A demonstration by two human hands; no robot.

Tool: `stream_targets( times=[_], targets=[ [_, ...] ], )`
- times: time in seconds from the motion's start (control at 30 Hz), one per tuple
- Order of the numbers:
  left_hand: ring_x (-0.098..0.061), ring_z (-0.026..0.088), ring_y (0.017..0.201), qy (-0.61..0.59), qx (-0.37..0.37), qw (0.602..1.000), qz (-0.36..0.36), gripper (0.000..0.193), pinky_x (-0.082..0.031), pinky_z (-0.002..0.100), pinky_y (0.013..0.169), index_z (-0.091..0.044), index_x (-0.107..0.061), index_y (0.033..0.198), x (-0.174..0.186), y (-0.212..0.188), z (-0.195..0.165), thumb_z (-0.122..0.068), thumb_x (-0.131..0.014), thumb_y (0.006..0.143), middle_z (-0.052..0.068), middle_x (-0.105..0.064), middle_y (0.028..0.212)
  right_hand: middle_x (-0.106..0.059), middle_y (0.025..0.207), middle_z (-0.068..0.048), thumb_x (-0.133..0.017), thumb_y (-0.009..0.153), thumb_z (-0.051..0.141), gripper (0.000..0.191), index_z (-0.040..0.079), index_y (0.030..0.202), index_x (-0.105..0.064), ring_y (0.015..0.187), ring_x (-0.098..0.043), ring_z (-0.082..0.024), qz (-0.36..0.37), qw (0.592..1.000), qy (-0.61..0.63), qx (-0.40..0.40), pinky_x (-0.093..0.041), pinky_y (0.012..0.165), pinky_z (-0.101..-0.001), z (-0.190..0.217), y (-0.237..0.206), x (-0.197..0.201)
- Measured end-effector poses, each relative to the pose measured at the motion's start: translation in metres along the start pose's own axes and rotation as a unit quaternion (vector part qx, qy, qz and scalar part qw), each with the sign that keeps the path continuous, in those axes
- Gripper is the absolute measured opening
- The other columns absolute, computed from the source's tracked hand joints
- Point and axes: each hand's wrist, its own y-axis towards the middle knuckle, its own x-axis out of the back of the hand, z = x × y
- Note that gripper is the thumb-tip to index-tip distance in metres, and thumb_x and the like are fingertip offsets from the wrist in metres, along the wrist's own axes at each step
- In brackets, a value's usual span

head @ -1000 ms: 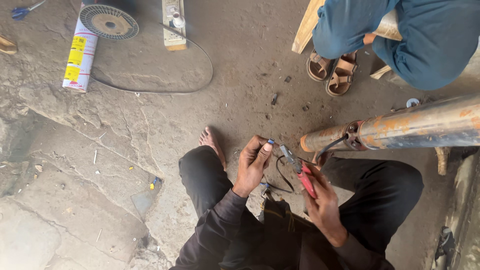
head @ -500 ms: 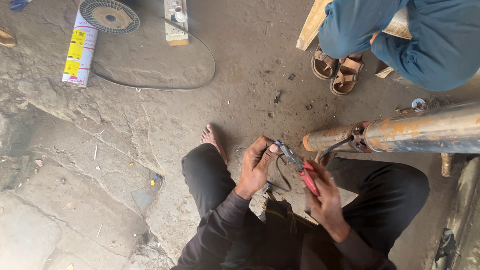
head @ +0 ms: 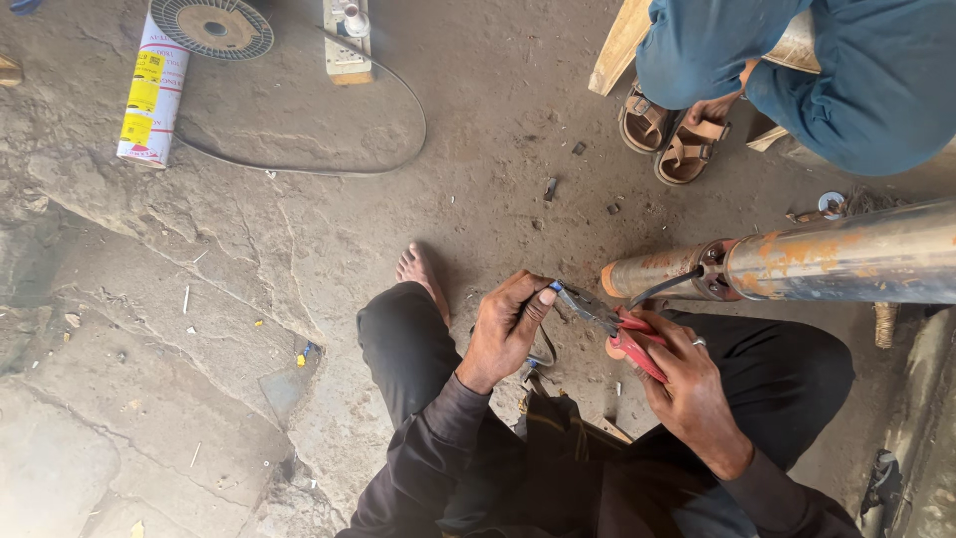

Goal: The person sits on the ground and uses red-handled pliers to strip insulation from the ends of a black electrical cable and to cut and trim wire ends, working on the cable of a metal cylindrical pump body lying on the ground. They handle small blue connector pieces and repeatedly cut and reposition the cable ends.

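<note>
Hands unmoved, right hand (head: 687, 384) gripping pliers (head: 612, 329)

Cracked concrete floor (head: 249, 259), rusty pipe (head: 846, 254)

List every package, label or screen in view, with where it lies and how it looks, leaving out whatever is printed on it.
Cylindrical package: lies on the concrete floor at the upper left, beside a round wire spool; a white tube with yellow label panels and a red band near its lower end.
No screens or signs show.
Neither the left hand nor the right hand, which grips red-handled pliers, holds anything labelled.
</note>
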Motion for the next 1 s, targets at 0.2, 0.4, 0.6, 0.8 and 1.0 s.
stream_targets(
  times=[0.2,0.4,0.6,0.8,1.0],
  targets=[
    [-0.058,0.017,0.073,0.003,-0.016,1.000,0.005,0.022,-0.049,0.033,0.068,0.000,-0.070,0.108,0.000,-0.002,0.002,-0.019,-0.061,0.106,0.007,-0.060,0.087,-0.067,0.121,-0.014,-0.078,0.084,0.013,0.047,0.001,0.124,-0.057,0.100,-0.071,-0.027,-0.035,0.998,0.061,-0.003,-0.058,0.082,-0.0399,0.007,0.003,0.014],
    [-0.060,0.018,0.078,-0.004,-0.044,0.999,0.013,0.020,-0.051,0.034,0.073,0.001,-0.067,0.108,-0.003,0.000,0.003,-0.017,-0.061,0.107,0.009,-0.063,0.088,-0.070,0.096,-0.018,-0.080,0.080,0.025,0.050,0.003,0.121,-0.062,0.082,-0.072,-0.035,0.005,0.999,-0.025,-0.037,-0.058,0.068,-0.0429,0.019,0.014,0.030],
    [-0.060,0.017,0.074,0.040,-0.026,0.999,0.010,0.020,-0.050,0.034,0.069,0.001,-0.068,0.109,-0.005,-0.006,0.008,-0.017,-0.061,0.104,0.009,-0.063,0.087,-0.071,0.091,-0.014,-0.080,0.074,0.019,0.046,0.005,0.114,-0.063,0.079,-0.072,-0.036,0.054,0.987,-0.122,-0.084,-0.057,0.067,-0.0444,0.008,0.017,0.035],
    [-0.046,0.011,0.069,-0.089,0.023,0.996,-0.018,0.019,-0.043,0.030,0.062,0.000,-0.069,0.103,-0.016,-0.008,0.026,-0.017,-0.063,0.106,0.001,-0.052,0.081,-0.072,0.090,-0.015,-0.070,0.086,0.021,0.055,-0.003,0.130,-0.049,0.076,-0.075,-0.028,0.040,0.995,0.042,-0.080,-0.059,0.062,-0.0376,-0.017,0.007,0.023],
    [-0.036,0.007,0.057,-0.373,0.154,0.909,0.107,0.032,-0.029,0.025,0.053,-0.004,-0.066,0.095,-0.008,-0.015,0.043,-0.028,-0.052,0.112,-0.003,-0.046,0.069,-0.066,0.072,-0.008,-0.066,0.094,0.031,0.038,0.005,0.122,-0.065,0.065,-0.064,-0.023,0.238,0.857,0.355,-0.289,-0.050,0.052,-0.0325,-0.034,-0.013,-0.009]
  ],
)
